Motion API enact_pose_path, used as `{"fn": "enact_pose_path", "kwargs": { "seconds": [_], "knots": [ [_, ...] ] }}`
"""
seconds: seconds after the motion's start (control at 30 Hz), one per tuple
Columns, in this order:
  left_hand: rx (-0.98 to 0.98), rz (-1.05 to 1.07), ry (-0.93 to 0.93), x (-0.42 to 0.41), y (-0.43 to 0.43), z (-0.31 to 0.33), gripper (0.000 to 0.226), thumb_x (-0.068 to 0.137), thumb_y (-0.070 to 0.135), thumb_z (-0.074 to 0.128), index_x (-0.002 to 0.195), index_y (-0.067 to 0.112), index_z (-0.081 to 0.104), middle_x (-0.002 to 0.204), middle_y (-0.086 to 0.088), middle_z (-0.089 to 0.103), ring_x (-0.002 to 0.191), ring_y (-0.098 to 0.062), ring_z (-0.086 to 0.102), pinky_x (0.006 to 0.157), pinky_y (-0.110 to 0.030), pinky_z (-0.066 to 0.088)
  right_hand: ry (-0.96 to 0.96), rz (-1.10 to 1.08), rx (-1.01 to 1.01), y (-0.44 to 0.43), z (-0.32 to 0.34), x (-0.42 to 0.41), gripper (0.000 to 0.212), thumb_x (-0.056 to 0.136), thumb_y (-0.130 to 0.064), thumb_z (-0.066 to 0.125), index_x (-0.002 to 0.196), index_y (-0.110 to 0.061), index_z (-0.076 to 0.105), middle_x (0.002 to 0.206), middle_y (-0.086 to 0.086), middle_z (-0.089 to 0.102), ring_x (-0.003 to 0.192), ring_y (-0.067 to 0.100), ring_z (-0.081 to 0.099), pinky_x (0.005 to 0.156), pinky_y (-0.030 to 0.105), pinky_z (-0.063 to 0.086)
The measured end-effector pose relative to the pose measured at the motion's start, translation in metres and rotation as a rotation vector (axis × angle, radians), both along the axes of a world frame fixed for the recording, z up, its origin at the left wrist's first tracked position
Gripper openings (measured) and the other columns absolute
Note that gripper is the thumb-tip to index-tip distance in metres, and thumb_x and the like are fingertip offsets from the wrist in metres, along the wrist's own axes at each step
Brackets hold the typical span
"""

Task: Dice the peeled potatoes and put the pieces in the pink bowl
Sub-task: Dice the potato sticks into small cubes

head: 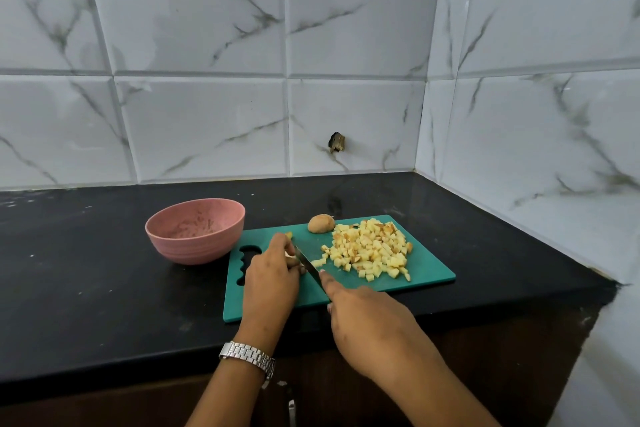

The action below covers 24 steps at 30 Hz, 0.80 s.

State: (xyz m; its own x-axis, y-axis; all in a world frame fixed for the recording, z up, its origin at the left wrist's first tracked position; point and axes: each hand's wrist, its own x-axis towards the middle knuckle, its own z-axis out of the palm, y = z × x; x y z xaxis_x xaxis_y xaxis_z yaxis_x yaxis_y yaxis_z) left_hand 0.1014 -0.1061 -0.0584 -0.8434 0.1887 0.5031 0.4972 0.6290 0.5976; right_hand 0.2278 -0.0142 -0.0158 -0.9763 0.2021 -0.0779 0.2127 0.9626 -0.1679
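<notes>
Left hand [273, 270] is pinning a pale potato piece [290, 255] near the teal plastic cutting board's [429, 270] left edge, its curled fingers steadying the piece. Right hand [367, 319] is gripping the dark-bladed knife [308, 265], slicing. Yellow diced cubes [370, 253] are waiting at the board's right side.

Pink bowl [195, 236], teal-green cutting board [429, 270], pale yellow potato pieces [369, 251] with brown spots, black glossy surface [86, 288], white wall tiles [207, 121] with grey marble veins, silver watch [247, 357]
</notes>
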Motion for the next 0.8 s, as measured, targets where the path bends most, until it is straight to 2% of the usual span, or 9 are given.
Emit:
{"fn": "enact_pose_path", "kwargs": {
  "seconds": [0.07,0.23,0.37,0.5,0.57,0.63,0.7,0.73,0.8],
  "knots": [
    [-0.007,-0.005,0.028,0.000,0.000,-0.002,0.020,0.088,0.015,0.063,0.094,0.023,0.046,0.085,0.007,0.062,0.078,-0.011,0.052,0.064,-0.023,0.032,-0.024,-0.012,-0.012,-0.003,-0.002,0.001,0.069,0.104,-0.020,0.041,0.157,-0.035,-0.001,0.114,0.008,0.055,0.095,0.021,0.054,0.074,0.037,0.044],
    [-0.046,-0.022,0.075,-0.003,0.000,-0.005,0.016,0.089,0.013,0.061,0.099,0.019,0.050,0.089,0.007,0.061,0.076,-0.012,0.051,0.066,-0.024,0.033,-0.072,-0.046,-0.005,-0.009,-0.004,-0.010,0.073,0.103,-0.018,0.043,0.157,-0.035,-0.004,0.125,0.012,0.054,0.111,0.028,0.056,0.074,0.039,0.044],
    [-0.062,-0.025,0.066,-0.001,0.002,-0.004,0.015,0.088,0.011,0.061,0.099,0.019,0.053,0.092,0.006,0.064,0.084,-0.014,0.058,0.071,-0.028,0.044,0.004,-0.037,-0.016,-0.001,-0.006,-0.007,0.068,0.104,-0.018,0.040,0.157,-0.034,0.002,0.116,0.009,0.054,0.099,0.022,0.054,0.073,0.036,0.043],
    [-0.006,-0.151,-0.083,-0.005,0.010,0.006,0.027,0.085,-0.003,0.054,0.093,0.023,0.053,0.092,0.006,0.070,0.090,-0.006,0.065,0.074,-0.020,0.046,0.095,-0.078,-0.043,0.015,-0.001,-0.001,0.063,0.105,-0.020,0.036,0.157,-0.035,0.003,0.097,0.000,0.044,0.088,0.016,0.049,0.071,0.031,0.042],
    [0.039,-0.263,-0.246,-0.005,0.012,0.015,0.042,0.081,-0.013,0.044,0.094,0.025,0.053,0.091,0.009,0.069,0.086,0.003,0.061,0.066,-0.010,0.046,0.122,-0.078,-0.071,0.019,0.000,0.001,0.060,0.106,-0.023,0.033,0.157,-0.037,0.004,0.098,-0.001,0.047,0.091,0.015,0.052,0.074,0.032,0.045],
    [0.103,-0.253,-0.294,-0.007,0.009,0.020,0.046,0.078,-0.016,0.040,0.096,0.023,0.055,0.087,0.011,0.068,0.081,0.005,0.058,0.060,-0.005,0.041,0.137,-0.054,-0.108,0.021,0.001,0.006,0.056,0.108,-0.028,0.029,0.156,-0.039,0.005,0.096,-0.003,0.050,0.089,0.014,0.053,0.075,0.034,0.046],
    [0.169,-0.123,-0.224,-0.014,0.000,0.018,0.040,0.077,-0.013,0.042,0.093,0.021,0.057,0.085,0.013,0.067,0.087,-0.003,0.062,0.070,-0.013,0.043,0.131,-0.022,-0.124,0.021,0.001,0.011,0.054,0.108,-0.032,0.028,0.156,-0.040,0.005,0.095,-0.004,0.052,0.086,0.012,0.053,0.075,0.033,0.047],
    [0.151,-0.062,-0.186,-0.018,-0.003,0.016,0.036,0.079,-0.010,0.046,0.093,0.021,0.059,0.087,0.013,0.066,0.091,-0.008,0.062,0.076,-0.018,0.043,0.112,-0.011,-0.133,0.021,0.001,0.012,0.053,0.108,-0.034,0.028,0.156,-0.041,0.006,0.101,-0.003,0.055,0.088,0.012,0.053,0.078,0.034,0.048],
    [-0.007,-0.003,-0.125,-0.023,-0.006,0.011,0.030,0.084,0.002,0.055,0.105,0.022,0.064,0.102,0.007,0.066,0.103,-0.015,0.059,0.085,-0.025,0.044,0.065,-0.001,-0.143,0.022,-0.001,0.011,0.053,0.107,-0.035,0.029,0.156,-0.042,0.008,0.121,0.001,0.057,0.099,0.016,0.056,0.086,0.036,0.051]
  ]
}}
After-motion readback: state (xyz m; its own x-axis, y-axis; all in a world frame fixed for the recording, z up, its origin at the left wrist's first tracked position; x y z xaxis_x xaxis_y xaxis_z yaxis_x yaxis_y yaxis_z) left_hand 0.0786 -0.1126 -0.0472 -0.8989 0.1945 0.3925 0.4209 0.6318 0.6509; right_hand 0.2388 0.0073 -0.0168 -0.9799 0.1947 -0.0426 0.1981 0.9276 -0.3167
